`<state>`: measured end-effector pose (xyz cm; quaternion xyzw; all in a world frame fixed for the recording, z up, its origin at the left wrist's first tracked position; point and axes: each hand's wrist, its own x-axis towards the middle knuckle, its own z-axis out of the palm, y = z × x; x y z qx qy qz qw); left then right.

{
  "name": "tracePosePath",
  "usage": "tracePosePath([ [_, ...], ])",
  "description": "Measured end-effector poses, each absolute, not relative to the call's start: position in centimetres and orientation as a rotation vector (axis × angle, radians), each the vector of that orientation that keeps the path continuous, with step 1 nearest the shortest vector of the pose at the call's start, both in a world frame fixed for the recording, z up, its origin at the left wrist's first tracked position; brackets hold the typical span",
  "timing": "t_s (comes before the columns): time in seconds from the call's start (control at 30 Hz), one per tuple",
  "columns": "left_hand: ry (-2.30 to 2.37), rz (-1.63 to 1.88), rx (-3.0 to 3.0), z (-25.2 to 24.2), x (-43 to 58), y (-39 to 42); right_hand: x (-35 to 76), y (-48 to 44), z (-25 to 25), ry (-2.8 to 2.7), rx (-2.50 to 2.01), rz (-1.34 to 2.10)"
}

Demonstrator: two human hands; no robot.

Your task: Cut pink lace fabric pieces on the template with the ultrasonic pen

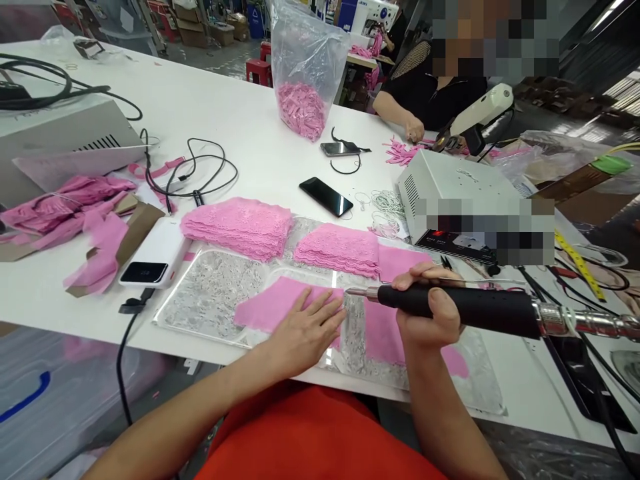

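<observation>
The long black cylindrical tool (485,310) in my right hand (425,331) has a smooth, matt handle, rubber or plastic, I cannot tell which; its slim grey tip (363,293) is metal, and the silvery connector (583,323) behind is bright, polished metal. Under my left hand (307,331) the flat pink piece of cloth (273,303) looks smooth and matt. The thick pink stack of cloth (235,228) has a rough, raised pattern. My rectangular grey-and-white mottled board (213,293) has a glossy rim. The flat black rectangular phone (326,196) shines like glass. The tall clear bag (310,50) is thin, crinkled, shiny plastic; the grey boxy housing (463,183) looks like matt painted metal.
</observation>
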<state>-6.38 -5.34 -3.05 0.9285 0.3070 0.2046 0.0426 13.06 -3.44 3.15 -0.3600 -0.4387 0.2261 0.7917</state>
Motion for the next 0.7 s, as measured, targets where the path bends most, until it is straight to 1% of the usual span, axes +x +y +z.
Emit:
tracePosePath([
  [0.7, 0.911, 0.625, 2.84, -2.8, -6.32, -5.3, 12.29, -3.27, 2.98, -1.033, -0.83, 0.468],
])
